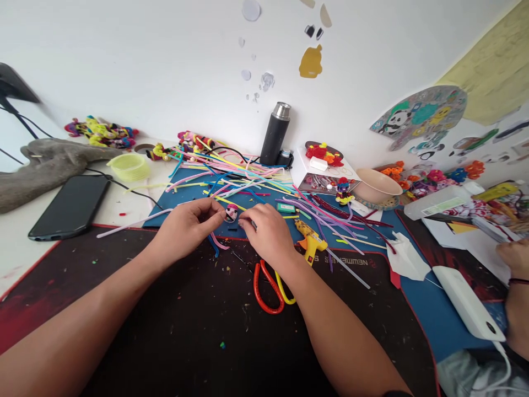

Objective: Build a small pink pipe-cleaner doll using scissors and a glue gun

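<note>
Small pink-and-black piece [232, 211]: between the two hands, above the edge of the dark mat [185, 336], where both sets of fingertips can reach it.
Left hand [188, 226]: thumb and forefinger pinch the piece at its near side, seemingly to steady it and leave the other side exposed.
Right hand [268, 229]: fingertips drawn together just beside the piece; whether they grip anything cannot be told.
Fuzzy stems [231, 177]: heaped loosely beyond the hands, probably so single colours can be picked out.
Glue gun [311, 242]: lying beside the right hand, likely for easy reach.
Red-handled scissors [257, 289]: on the mat, partly under the right forearm, apparently laid aside.
Black flask [275, 135]: upright near the wall, behind the stems, presumably out of the way.
</note>
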A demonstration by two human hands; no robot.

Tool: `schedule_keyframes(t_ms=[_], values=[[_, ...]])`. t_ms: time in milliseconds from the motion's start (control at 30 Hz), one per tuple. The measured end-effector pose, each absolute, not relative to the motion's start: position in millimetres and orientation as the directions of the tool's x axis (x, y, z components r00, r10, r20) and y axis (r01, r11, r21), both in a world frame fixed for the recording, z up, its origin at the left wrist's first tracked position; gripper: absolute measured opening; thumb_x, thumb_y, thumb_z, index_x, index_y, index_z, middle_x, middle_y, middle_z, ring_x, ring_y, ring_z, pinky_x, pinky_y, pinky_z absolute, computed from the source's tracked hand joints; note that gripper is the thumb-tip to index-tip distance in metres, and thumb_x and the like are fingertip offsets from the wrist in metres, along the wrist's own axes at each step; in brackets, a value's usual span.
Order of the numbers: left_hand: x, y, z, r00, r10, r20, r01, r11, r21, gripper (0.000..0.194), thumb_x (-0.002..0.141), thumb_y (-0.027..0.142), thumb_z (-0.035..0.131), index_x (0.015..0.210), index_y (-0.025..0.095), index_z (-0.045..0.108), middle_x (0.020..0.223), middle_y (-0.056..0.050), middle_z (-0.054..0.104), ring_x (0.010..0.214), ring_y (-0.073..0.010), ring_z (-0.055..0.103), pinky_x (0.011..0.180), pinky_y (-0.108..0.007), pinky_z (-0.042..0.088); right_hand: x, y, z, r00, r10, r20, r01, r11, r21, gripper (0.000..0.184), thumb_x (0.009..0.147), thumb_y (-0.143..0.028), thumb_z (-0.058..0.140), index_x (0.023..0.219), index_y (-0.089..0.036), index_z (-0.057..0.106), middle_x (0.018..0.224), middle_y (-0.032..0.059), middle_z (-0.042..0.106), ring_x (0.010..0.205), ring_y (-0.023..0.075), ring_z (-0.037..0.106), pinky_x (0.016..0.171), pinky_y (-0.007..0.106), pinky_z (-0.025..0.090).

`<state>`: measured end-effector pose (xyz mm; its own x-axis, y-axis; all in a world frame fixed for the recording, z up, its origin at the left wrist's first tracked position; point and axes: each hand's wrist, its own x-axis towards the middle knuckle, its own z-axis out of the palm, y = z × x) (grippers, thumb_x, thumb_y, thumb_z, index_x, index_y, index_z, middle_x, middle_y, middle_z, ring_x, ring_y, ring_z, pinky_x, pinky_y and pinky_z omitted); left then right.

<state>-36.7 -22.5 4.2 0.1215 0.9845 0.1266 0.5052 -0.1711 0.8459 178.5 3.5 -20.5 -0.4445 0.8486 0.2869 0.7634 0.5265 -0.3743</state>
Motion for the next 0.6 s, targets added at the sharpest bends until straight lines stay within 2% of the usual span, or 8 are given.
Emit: schedule_keyframes(t_ms=[200, 433, 600], values=[[-36.1, -22.8, 5.5, 0.133, 0.982, 0.134, 0.515, -0.184, 0.837, 0.036, 0.095, 0.054, 0.061, 0.085, 0.022, 0.072, 0.083, 0.0, 0.073, 0.077, -0.0206, 0.063, 0.072, -0.029, 0.046, 167.7, -7.7, -22.1, -0.551, 0.804, 0.224, 0.739, 0.595, -0.316, 0.016, 0.108, -0.025, 0.066, 0.11, -0.022, 0.081, 0.102, 0.0079, 0.073, 0.102, 0.0263, 0.063, 0.089, 0.038, 0.049], [-35.8, -24.6, 3.9, 0.146, 0.98, 0.137, 0.494, -0.193, 0.848, 0.034, 0.095, 0.054, 0.061, 0.086, 0.022, 0.072, 0.08, 0.0, 0.072, 0.074, -0.0195, 0.06, 0.07, -0.028, 0.045, 165.4, -8.7, -25.0, -0.525, 0.839, 0.14, 0.797, 0.543, -0.263, 0.016, 0.106, -0.027, 0.069, 0.116, -0.021, 0.081, 0.104, 0.0096, 0.069, 0.105, 0.0275, 0.064, 0.09, 0.039, 0.051], [-36.0, -25.2, 4.0, 0.157, 0.979, 0.129, 0.473, -0.189, 0.86, 0.035, 0.096, 0.055, 0.062, 0.088, 0.022, 0.072, 0.082, 0.0, 0.073, 0.077, -0.0203, 0.062, 0.072, -0.028, 0.047, 164.4, -8.2, -22.0, -0.481, 0.871, 0.103, 0.823, 0.489, -0.29, 0.015, 0.106, -0.025, 0.068, 0.115, -0.021, 0.079, 0.107, 0.0103, 0.07, 0.107, 0.0277, 0.067, 0.09, 0.039, 0.053]])
